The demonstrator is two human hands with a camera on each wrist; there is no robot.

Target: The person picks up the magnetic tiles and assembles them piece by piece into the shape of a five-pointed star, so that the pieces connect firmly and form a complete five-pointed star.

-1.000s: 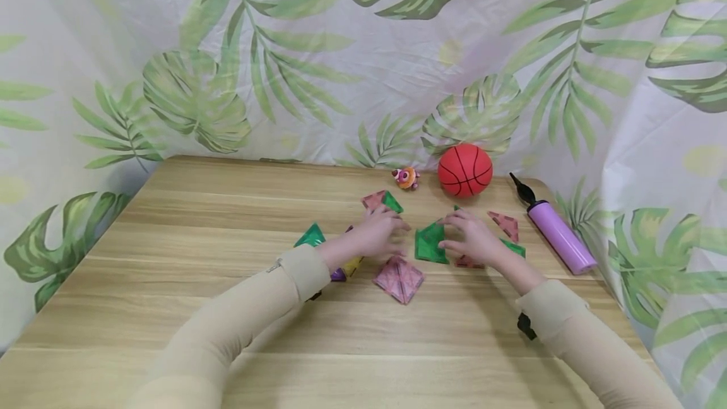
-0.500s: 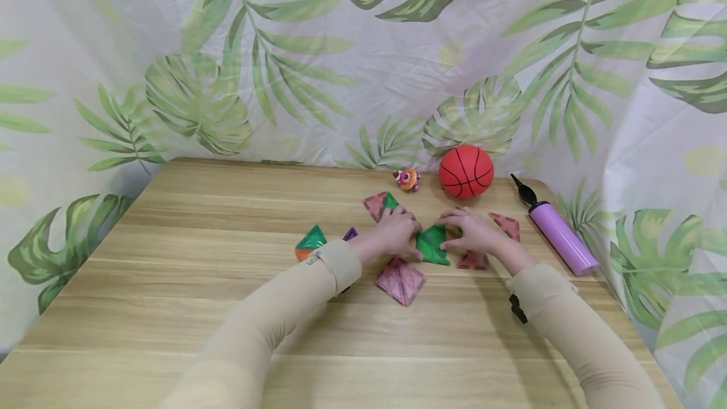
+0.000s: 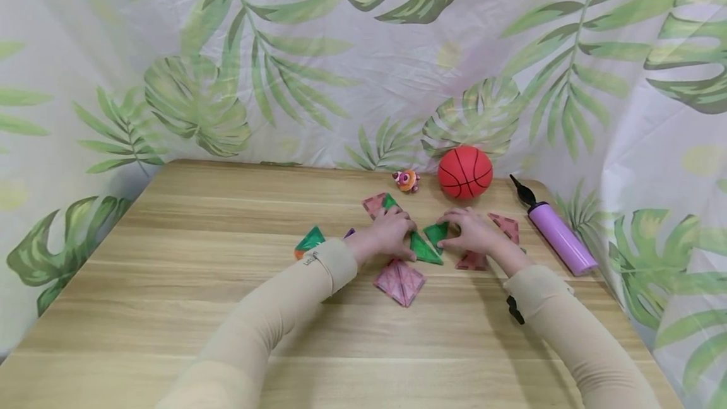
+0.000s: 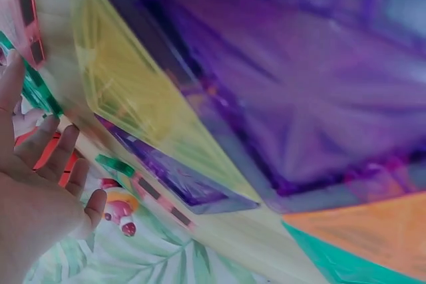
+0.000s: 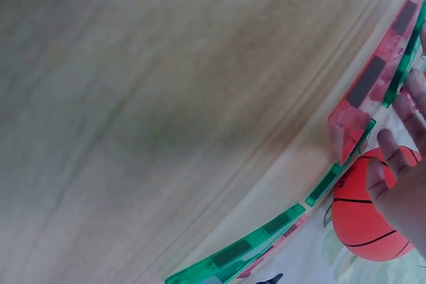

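Observation:
In the head view, two green triangular magnetic tiles lie side by side with a narrow gap between them. My left hand pinches the left green triangular tile at its edge. The right green triangular tile is between the thumb and fingers of my right hand. Just in front of the left hand lies a pink square of two triangles. Behind that hand is a pink and green piece, partly covered. A large purple tile and a yellow one fill much of the left wrist view.
Pink triangles lie around the right hand, and a green and orange piece sits by the left sleeve. Along the back stand a small toy figure and a red ball. A purple hand pump lies at the right edge.
Both hands have closed in on the green square from either side. Its two triangles, together half a second ago, are now split apart along the diagonal.

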